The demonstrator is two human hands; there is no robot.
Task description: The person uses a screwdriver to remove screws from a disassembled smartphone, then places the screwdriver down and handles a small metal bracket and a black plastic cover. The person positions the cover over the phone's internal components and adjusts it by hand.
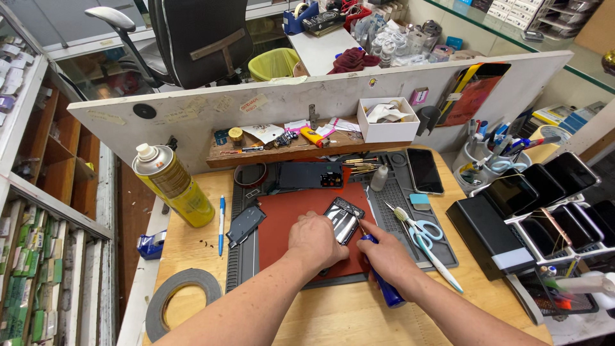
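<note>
An opened phone [344, 218] lies tilted on a dark red mat [282, 218] in the middle of the wooden bench. My left hand [315, 240] rests on the phone's near end and holds it down. My right hand [384, 255] grips a blue-handled screwdriver [387, 291] whose tip touches the phone's right edge. A detached dark back cover [245, 224] lies on the mat's left side.
A yellow spray can [173, 186] stands at the left, a blue pen [221, 224] beside it, a tape roll [182, 301] near the front. Scissors [423, 234] and a toothbrush [426, 247] lie right. A rack of phones [544, 192] fills the right; a shelf [301, 148] with small parts runs behind.
</note>
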